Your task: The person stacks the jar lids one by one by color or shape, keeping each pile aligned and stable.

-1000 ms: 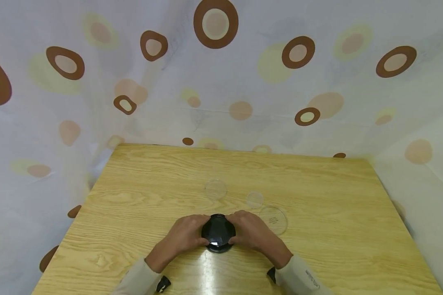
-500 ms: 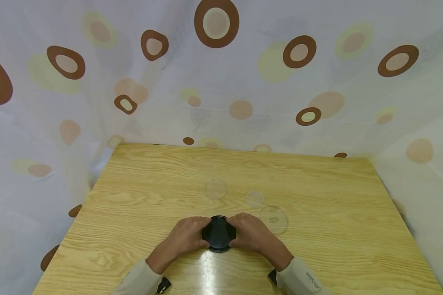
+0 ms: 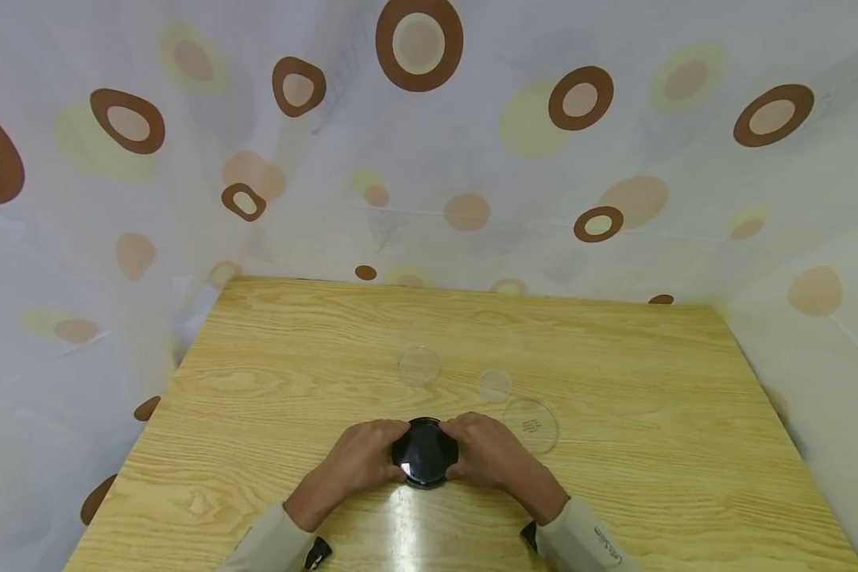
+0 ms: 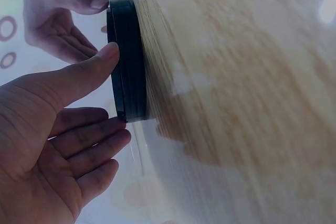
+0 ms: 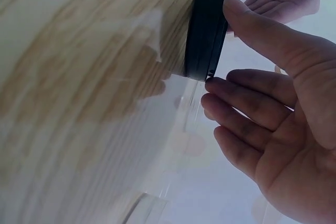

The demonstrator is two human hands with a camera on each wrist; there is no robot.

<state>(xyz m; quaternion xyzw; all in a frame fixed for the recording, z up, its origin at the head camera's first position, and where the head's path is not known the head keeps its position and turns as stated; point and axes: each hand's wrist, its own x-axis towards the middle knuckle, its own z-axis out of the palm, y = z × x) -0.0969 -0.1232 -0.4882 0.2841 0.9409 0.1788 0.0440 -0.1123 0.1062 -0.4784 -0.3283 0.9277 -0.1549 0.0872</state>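
A flat, round black case (image 3: pixel 425 453) with a glossy top sits on the wooden table near its front. Both wrist views show a seam running around its low side wall. My left hand (image 3: pixel 363 454) holds its left edge, the thumb on the near side and fingertips at the far side. From the right, my right hand (image 3: pixel 482 453) grips the opposite edge in the same way. In the left wrist view, the left thumb (image 4: pixel 86 74) lies against the upper rim and the other fingers are loosely bent. The right thumb (image 5: pixel 257 27) touches the rim likewise in the right wrist view.
Three clear round discs lie on the table (image 3: pixel 658 413) beyond the case: one behind it (image 3: pixel 419 366), a smaller one (image 3: pixel 495 386) to the right, and a larger one (image 3: pixel 530 427) with dark print beside the right hand. A patterned cloth (image 3: pixel 465 143) hangs around the table.
The bright reflection on the case's top fades, then reappears further left, so its top seems to have tilted slightly. Both hands keep their hold in nearly the same place.
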